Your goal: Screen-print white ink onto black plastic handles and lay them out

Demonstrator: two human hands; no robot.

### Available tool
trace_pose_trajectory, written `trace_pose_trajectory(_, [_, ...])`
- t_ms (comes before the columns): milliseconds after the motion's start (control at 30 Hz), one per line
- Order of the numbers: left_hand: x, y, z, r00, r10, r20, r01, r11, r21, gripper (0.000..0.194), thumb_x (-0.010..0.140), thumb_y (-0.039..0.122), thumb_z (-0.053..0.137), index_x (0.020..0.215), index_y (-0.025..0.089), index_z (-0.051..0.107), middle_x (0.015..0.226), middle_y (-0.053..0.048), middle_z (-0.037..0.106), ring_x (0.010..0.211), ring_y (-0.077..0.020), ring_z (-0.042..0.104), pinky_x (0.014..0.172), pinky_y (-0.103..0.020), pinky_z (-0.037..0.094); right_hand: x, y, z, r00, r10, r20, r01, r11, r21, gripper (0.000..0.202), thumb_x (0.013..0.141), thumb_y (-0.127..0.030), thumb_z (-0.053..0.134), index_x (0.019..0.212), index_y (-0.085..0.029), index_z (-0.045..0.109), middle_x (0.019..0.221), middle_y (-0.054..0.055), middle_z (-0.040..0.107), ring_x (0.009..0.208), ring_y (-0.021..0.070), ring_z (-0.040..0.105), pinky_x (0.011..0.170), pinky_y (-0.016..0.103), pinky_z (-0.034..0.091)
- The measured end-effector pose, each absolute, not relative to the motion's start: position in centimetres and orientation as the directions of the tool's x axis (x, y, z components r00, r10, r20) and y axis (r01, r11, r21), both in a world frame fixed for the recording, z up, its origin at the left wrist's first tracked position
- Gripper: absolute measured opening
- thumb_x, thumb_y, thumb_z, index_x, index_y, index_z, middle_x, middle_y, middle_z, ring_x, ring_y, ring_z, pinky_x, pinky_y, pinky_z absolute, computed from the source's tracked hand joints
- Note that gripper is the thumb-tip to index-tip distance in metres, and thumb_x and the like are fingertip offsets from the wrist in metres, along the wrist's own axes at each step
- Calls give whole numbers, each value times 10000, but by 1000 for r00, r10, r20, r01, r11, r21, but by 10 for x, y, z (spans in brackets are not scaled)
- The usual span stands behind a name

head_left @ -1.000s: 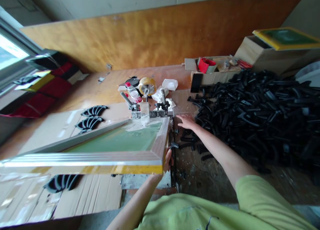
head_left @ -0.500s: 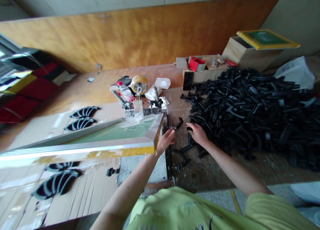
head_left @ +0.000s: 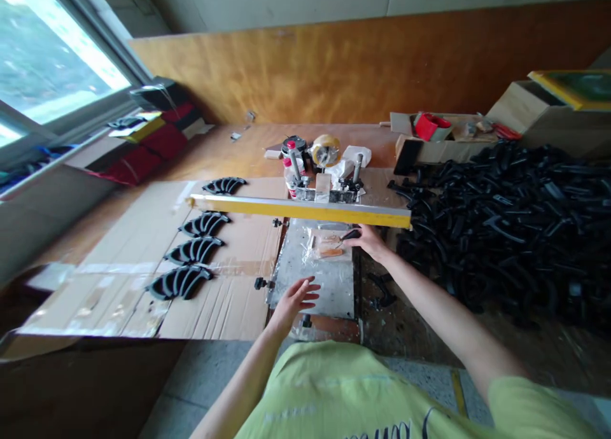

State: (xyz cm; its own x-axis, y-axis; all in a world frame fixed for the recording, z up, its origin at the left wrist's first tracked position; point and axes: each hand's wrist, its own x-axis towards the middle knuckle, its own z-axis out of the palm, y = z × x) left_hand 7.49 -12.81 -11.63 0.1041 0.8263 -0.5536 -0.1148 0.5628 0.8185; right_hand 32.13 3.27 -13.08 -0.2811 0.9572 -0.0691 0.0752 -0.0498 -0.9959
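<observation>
Black and narrow, the small part [head_left: 352, 234] sits over the far right area of the metal plate [head_left: 329, 292], pinched in my right hand [head_left: 371, 243]. My fingers hide its right end, so I can't make out its whole shape, nor whether its tip touches the plate. Just left of it, on the plate's far half, lie a small orange block [head_left: 330, 252] and some shiny clear film [head_left: 314, 248], its edges lost in glare. My left hand [head_left: 296, 298] is over the plate's near left portion, fingers spread apart; I can't tell whether they touch the metal, which looks grey, scuffed and speckled.

Above the plate's far end, the frame [head_left: 305, 211] shows edge-on, a silvery bar over a yellow strip, its inner face hidden from me. It partly covers the metal clamp [head_left: 323, 188] behind the plate; past that, a tape roll [head_left: 325, 151] and red-capped bottles [head_left: 292, 167] crowd together.

Left of the plate, creased cardboard [head_left: 233, 299] with glossy tape bears ribbed, curved groups of black parts [head_left: 181, 282]. Right of the plate, one loose part [head_left: 383, 289] lies on the brown wooden desk [head_left: 389, 337], and farther right spreads a tangled heap [head_left: 496, 235] of black parts, cut off by my view's edge.
</observation>
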Motion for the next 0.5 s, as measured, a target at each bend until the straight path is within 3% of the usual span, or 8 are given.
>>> trace_pose_trajectory(100, [51, -136, -118, 10, 833, -553, -161, 547, 822, 672, 761, 612, 627, 1252, 155, 576, 1189, -170, 670, 949, -233, 669, 762, -319, 499, 270, 50, -128, -494, 869, 27, 347, 226, -910, 184, 682, -197, 743, 832, -184, 638, 822, -1, 684, 803, 166, 627, 792, 301, 470])
trace_pose_trajectory(200, [32, -140, -122, -59, 834, -548, -195, 529, 826, 686, 724, 616, 659, 1225, 153, 594, 1174, -173, 677, 937, -238, 674, 751, -320, 504, 233, 58, -136, -646, 763, -8, 503, 417, -757, 48, 807, -226, 654, 819, -180, 661, 837, 17, 677, 824, 166, 599, 809, 297, 441])
trace_pose_trajectory(367, [6, -141, -123, -117, 845, -521, -222, 489, 843, 676, 709, 612, 675, 1198, 151, 607, 1121, -167, 695, 905, -229, 682, 724, -307, 510, 209, 57, -146, -586, 809, 45, 718, 544, -434, 193, 861, -285, 629, 1023, -204, 695, 1085, 90, 635, 1062, 231, 530, 954, 379, 391])
trace_pose_trajectory(500, [-14, -118, -102, -162, 891, -424, -221, 386, 896, 636, 718, 588, 682, 1173, 148, 620, 1058, -138, 709, 853, -197, 677, 717, -289, 513, 219, 45, -143, -507, 839, 195, 738, 540, -404, 320, 928, -256, 519, 1227, -211, 622, 1260, 105, 582, 1176, 224, 506, 1014, 372, 390])
